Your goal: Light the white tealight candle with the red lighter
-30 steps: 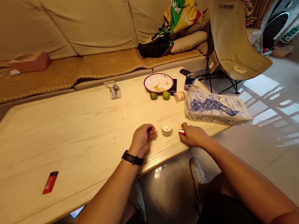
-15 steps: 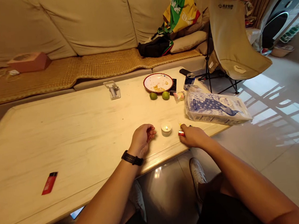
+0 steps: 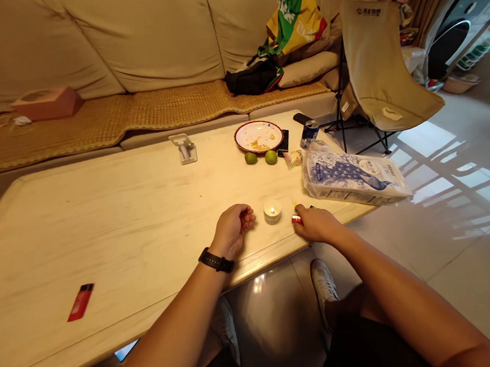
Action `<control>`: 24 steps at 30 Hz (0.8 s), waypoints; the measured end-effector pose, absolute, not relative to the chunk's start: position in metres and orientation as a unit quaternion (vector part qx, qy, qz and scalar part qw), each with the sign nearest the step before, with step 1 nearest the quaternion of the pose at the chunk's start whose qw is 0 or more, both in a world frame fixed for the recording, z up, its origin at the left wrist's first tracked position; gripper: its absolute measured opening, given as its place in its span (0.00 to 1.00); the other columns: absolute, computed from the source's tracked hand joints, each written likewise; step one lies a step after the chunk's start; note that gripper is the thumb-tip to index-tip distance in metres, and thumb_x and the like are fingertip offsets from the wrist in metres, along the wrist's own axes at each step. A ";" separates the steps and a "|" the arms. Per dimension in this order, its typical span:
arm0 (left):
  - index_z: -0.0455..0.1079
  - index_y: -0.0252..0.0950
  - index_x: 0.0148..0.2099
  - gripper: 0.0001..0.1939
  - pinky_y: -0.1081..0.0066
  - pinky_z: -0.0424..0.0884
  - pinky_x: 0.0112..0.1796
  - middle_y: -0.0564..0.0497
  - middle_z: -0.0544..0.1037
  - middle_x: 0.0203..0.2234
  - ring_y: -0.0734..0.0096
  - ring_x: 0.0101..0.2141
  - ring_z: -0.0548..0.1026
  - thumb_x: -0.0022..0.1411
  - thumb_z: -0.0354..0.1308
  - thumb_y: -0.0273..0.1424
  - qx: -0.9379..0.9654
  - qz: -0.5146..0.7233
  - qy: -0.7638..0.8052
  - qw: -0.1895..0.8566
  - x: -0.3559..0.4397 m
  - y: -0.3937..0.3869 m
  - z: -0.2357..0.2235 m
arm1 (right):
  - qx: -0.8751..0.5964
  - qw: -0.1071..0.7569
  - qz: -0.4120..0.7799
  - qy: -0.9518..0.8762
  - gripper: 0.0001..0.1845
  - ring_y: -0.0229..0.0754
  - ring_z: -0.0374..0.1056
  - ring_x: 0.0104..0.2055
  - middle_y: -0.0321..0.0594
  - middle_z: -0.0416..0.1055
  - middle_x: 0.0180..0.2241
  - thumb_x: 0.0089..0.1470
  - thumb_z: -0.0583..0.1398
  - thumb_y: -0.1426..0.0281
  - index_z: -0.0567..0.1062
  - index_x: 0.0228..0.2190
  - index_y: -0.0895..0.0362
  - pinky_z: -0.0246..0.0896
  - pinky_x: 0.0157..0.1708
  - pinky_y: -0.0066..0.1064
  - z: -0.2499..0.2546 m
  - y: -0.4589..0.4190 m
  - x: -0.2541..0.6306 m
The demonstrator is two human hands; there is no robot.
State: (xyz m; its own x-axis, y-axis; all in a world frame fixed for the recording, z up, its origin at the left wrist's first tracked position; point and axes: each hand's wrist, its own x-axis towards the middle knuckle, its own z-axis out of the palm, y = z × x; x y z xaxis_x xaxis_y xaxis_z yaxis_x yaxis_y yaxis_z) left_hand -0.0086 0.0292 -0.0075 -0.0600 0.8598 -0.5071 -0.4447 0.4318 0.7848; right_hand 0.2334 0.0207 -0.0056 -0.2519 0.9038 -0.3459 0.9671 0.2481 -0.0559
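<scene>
A small lit tealight candle (image 3: 273, 212) stands upright near the table's front edge, between my two hands. My left hand (image 3: 234, 227) rests on its side to the left of the candle, fingers loosely curved and nothing in them; a black watch (image 3: 216, 260) is on that wrist. To the right of the candle, my right hand (image 3: 316, 223) is closed around a small red lighter (image 3: 297, 219), mostly hidden by the fingers. A thin yellow bit (image 3: 294, 203) shows just beyond the thumb; I cannot make out what it is. Neither hand touches the candle.
A red lighter with a black top (image 3: 81, 302) lies at the table's left. Toward the back are a phone stand (image 3: 183, 149), a plate with scraps (image 3: 245, 131), two green limes (image 3: 270, 157) and a can (image 3: 309, 128). A tissue pack (image 3: 350, 172) overhangs the right edge.
</scene>
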 end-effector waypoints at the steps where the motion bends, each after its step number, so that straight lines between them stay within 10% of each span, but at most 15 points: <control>1: 0.69 0.31 0.32 0.03 0.76 0.66 0.21 0.48 0.73 0.24 0.75 0.22 0.72 0.54 0.56 0.25 0.195 0.496 0.533 0.657 -0.009 0.029 -0.008 | 0.599 0.122 -0.129 0.781 0.22 0.55 0.73 0.44 0.53 0.77 0.43 0.61 0.51 0.59 0.65 0.53 0.58 0.60 0.39 0.38 -0.005 0.021 0.233; 24: 0.69 0.31 0.30 0.02 0.76 0.66 0.20 0.48 0.73 0.23 0.75 0.22 0.71 0.53 0.57 0.25 0.202 0.498 0.527 0.659 -0.007 0.029 -0.010 | 0.615 0.081 -0.126 0.774 0.28 0.55 0.74 0.42 0.50 0.78 0.40 0.60 0.52 0.50 0.66 0.53 0.56 0.59 0.37 0.36 0.007 0.018 0.227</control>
State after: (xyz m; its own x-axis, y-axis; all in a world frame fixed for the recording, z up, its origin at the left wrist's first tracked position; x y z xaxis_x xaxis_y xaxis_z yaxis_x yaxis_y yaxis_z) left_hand -0.0075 0.0290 -0.0095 -0.0511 0.8681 -0.4937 -0.4432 0.4233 0.7902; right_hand 0.2273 0.0184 0.0067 -0.2306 0.9318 -0.2804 0.9726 0.2118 -0.0962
